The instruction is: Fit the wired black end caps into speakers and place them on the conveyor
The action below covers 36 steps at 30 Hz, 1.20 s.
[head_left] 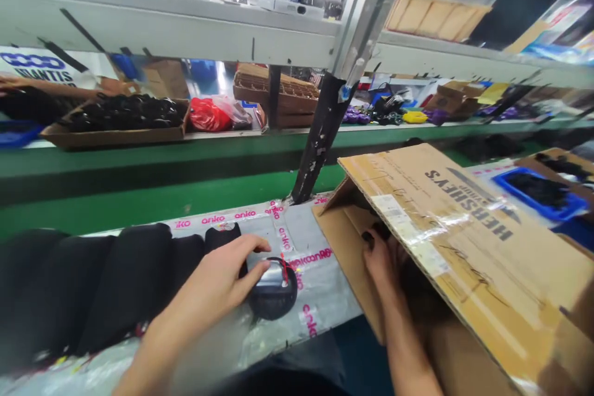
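My left hand [232, 266] is over the bench with thumb and index finger apart, the thumb tip at the edge of a rounded black shell [273, 297]. That shell has a shiny, dark, curved face and a thin red wire on top. Behind the hand a black piece with a notched top [223, 235] is partly covered. My right hand [383, 260] is inside a tilted cardboard box [464, 223], its fingers bent at a small black part [369, 236]. Shadow and the box flap hide some of those fingers, and the part's kind is unclear.
Large black padded pieces [125, 284] stand in a row at left on the plastic-covered bench [320, 315]. A slanted post [320, 130] rises behind. Across the green strip, a carton of black parts [125, 130] lies on a shelf. A blue tray [538, 192] is at right.
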Available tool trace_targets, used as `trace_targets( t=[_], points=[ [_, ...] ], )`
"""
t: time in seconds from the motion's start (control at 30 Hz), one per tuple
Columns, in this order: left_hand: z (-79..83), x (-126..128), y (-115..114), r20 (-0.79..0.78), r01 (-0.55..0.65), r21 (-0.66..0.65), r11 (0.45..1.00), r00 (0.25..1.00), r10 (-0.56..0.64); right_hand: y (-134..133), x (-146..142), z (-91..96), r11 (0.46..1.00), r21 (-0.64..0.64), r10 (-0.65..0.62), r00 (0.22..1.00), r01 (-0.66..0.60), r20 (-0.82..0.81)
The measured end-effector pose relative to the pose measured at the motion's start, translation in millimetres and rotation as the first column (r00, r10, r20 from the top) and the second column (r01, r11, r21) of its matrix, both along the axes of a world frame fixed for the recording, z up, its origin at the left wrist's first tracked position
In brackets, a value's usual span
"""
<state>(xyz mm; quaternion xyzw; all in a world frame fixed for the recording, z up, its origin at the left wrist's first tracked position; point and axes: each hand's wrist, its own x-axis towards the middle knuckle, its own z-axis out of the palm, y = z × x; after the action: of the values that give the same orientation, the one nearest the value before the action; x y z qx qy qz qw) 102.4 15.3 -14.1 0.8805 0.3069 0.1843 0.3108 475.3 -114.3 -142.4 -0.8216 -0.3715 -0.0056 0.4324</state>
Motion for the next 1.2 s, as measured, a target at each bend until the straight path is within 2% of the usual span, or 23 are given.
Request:
trace_targets(
  t=[0.07,0.13,0.27,0.37,0.47,0.53,0.63,0.7,0.8,0.83,0.87,1.0,1.1,1.2],
  points=[
    [-6.9,-7.8,-16.7,0.167,-0.112,0.128,0.985,0.982,0.09,3.7,-0.7,0.6,0.999,0.036,-0.032,0.999,0.033,-0.031],
    [-11.7,-11.0,-31.3,0.271,-0.164,0.27,0.949,0.959,0.088,5.0,-8.6,6.3,0.995,0.084,-0.044,0.997,0.049,-0.06],
    [-14.7,1.9,-46.1,0.217,-0.111,0.411,0.905,0.976,0.021,14.1,-37.9,15.2,0.983,0.183,0.044,0.984,-0.012,-0.174],
    [-15.6,18.8,-48.8,0.178,-0.144,0.427,0.893,0.981,0.073,23.5,-62.2,7.8,0.966,0.214,0.203,0.937,-0.145,-0.285],
    [-19.4,30.1,-51.8,0.163,-0.193,0.407,0.893,0.977,0.136,20.3,-77.3,-2.8,0.939,0.164,0.339,0.884,-0.301,-0.322],
    [-23.3,34.3,-54.5,0.189,-0.217,0.387,0.896,0.97,0.154,10.7,-81.4,-4.4,0.925,0.094,0.38,0.875,-0.369,-0.301],
    [-28.5,39.4,-56.8,0.273,-0.22,0.345,0.912,0.954,0.127,-0.6,-87.3,2.9,0.906,0.012,0.414,0.878,-0.423,-0.24],
    [-30.6,42.9,-56.1,0.313,-0.193,0.317,0.929,0.946,0.09,2.4,-95.7,8.2,0.855,-0.013,0.501,0.831,-0.519,-0.241],
    [-32.6,46.3,-52.5,0.339,-0.133,0.296,0.946,0.94,0.027,20.8,-111.5,7.3,0.73,-0.002,0.644,0.69,-0.683,-0.332],
    [-33.4,46.6,-51.3,0.347,-0.122,0.291,0.949,0.938,0.014,27.7,-115.3,5.0,0.708,0.014,0.662,0.656,-0.706,-0.364],
    [-34.5,46.4,-50.2,0.358,-0.118,0.283,0.952,0.934,0.009,33.5,-117.6,2.7,0.705,0.035,0.662,0.639,-0.709,-0.391],
    [-41.2,42.5,-49.1,0.419,-0.131,0.176,0.976,0.907,0.046,38.6,-111.5,4.4,0.771,0.138,0.593,0.623,-0.621,-0.51],
    [-45.3,40.2,-50.2,0.431,-0.12,0.144,0.982,0.901,0.047,28.5,-103.3,23.1,0.797,0.221,0.553,0.531,-0.562,-0.642],
    [-45.1,41.0,-51.6,0.395,-0.122,0.212,0.97,0.918,0.029,19.1,-105.1,45.7,0.807,0.28,0.529,0.425,-0.521,-0.734]
  ],
)
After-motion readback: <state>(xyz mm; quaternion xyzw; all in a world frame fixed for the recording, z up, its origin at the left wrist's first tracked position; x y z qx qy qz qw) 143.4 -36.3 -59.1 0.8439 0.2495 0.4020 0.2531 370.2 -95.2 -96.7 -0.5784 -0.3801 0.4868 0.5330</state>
